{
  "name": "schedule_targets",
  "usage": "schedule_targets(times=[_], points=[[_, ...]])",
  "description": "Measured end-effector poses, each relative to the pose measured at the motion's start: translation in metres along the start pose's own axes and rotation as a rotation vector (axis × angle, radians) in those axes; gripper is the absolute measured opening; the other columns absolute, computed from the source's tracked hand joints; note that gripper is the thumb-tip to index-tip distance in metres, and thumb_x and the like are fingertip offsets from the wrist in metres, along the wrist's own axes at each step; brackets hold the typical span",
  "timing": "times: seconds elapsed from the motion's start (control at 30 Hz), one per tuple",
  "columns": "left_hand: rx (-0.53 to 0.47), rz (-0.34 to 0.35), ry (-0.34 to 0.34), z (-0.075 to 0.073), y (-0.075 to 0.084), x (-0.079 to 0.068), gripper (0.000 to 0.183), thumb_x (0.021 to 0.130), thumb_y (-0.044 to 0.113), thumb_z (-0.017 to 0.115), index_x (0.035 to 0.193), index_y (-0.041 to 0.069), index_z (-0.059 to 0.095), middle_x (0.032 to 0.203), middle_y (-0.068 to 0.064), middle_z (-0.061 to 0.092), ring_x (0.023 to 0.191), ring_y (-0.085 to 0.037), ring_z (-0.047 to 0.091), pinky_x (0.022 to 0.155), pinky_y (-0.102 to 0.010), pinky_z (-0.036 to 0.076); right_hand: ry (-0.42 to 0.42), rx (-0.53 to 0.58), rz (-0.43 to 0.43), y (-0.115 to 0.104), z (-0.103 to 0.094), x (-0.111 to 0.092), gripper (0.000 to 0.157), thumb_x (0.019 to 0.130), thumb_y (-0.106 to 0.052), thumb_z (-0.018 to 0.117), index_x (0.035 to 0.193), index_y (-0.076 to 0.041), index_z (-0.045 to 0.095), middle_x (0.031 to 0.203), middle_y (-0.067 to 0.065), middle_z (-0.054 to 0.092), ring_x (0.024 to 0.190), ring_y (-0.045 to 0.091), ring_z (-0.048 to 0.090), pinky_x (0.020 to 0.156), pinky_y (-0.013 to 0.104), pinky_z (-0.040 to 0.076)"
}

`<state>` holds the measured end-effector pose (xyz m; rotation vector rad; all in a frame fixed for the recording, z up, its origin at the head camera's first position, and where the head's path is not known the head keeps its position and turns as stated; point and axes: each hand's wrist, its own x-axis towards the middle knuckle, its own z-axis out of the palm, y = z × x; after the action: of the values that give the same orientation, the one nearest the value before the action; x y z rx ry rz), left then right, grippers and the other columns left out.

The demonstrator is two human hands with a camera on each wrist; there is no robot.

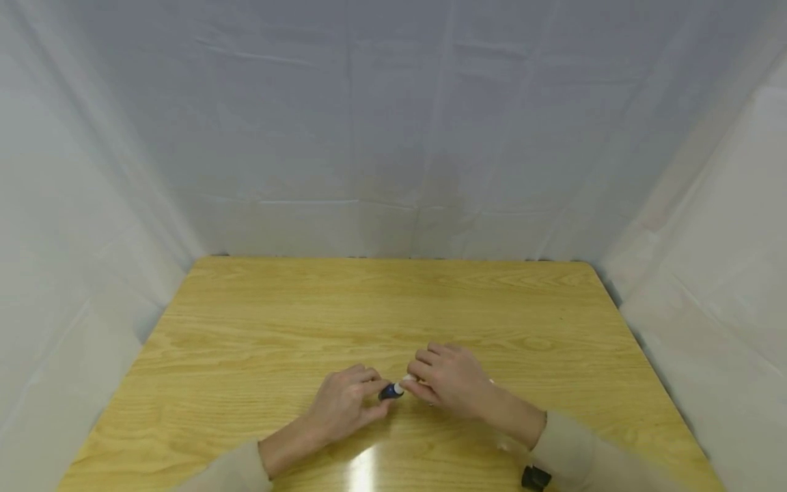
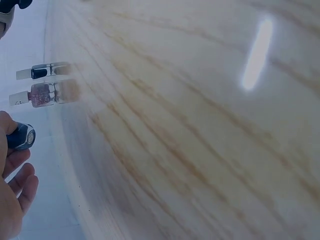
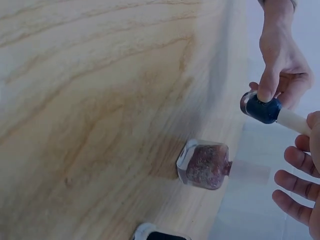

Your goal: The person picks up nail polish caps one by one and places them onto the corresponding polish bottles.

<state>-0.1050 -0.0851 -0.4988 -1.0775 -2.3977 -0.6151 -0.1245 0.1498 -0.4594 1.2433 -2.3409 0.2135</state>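
Close over the table, my left hand (image 1: 347,403) pinches a small dark blue nail polish bottle (image 3: 263,109) between thumb and fingers. The bottle is tilted, its white cap (image 3: 294,121) pointing toward my right hand (image 1: 453,379). That hand pinches the cap between thumb and index finger, its other fingers spread loosely in the right wrist view. Cap and bottle are in line, with the cap at the bottle's neck. Beside my right hand stands a pink glitter nail polish bottle (image 3: 206,166) with a pale cap, mostly hidden behind that hand in the head view.
A second dark nail polish bottle (image 2: 41,71) stands upright near the glitter one. Both are on the wood-grain table (image 1: 277,314). White sheeting (image 1: 393,137) hangs behind the table and along both sides. A black object (image 1: 536,477) shows below the right sleeve.
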Motion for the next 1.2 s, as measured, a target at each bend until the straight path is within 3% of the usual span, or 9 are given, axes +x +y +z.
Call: schedule_targets(times=[0.2,0.43,0.77,0.97,1.2], points=[[-0.007,-0.002,0.006,0.000,0.001,0.000,0.018,0.073,0.025,0.081,0.089,0.018,0.077,0.081,0.009,0.070,0.064,0.000,0.056,0.054,-0.002,0.038,0.022,-0.012,0.054,-0.003,0.004,-0.003,0.029,0.094,-0.046,0.058,0.075,-0.024,0.061,0.070,-0.011,0.059,0.061,0.004,0.050,0.055,0.017,0.044],[-0.007,0.003,0.004,0.000,0.001,0.000,0.019,0.073,0.025,0.082,0.090,0.018,0.077,0.081,0.009,0.070,0.064,0.001,0.055,0.054,-0.001,0.038,-0.024,0.042,0.064,-0.001,-0.001,-0.007,0.027,0.094,-0.048,0.057,0.089,-0.024,0.066,0.079,-0.012,0.063,0.070,0.004,0.055,0.063,0.020,0.051],[-0.016,0.013,-0.019,-0.001,0.000,-0.001,0.018,0.073,0.025,0.083,0.089,0.019,0.077,0.081,0.010,0.070,0.063,-0.002,0.057,0.053,-0.001,0.037,-0.081,-0.042,-0.132,0.012,-0.011,-0.005,0.024,0.089,-0.046,0.066,0.100,-0.024,0.064,0.088,-0.011,0.064,0.074,0.005,0.054,0.063,0.020,0.049],[0.002,0.019,-0.023,-0.002,0.000,0.000,0.018,0.073,0.027,0.082,0.089,0.019,0.077,0.081,0.010,0.070,0.065,0.000,0.056,0.054,-0.001,0.038,-0.139,-0.093,-0.192,0.017,-0.015,-0.001,0.024,0.091,-0.047,0.062,0.103,-0.026,0.063,0.089,-0.011,0.064,0.078,0.007,0.056,0.067,0.023,0.053],[0.007,0.030,-0.016,-0.001,0.000,0.000,0.018,0.073,0.026,0.082,0.088,0.018,0.077,0.081,0.010,0.070,0.064,0.001,0.056,0.053,-0.001,0.038,-0.112,-0.130,-0.250,0.018,-0.011,-0.001,0.020,0.094,-0.046,0.058,0.098,-0.026,0.061,0.084,-0.010,0.061,0.074,0.007,0.056,0.065,0.022,0.052]])
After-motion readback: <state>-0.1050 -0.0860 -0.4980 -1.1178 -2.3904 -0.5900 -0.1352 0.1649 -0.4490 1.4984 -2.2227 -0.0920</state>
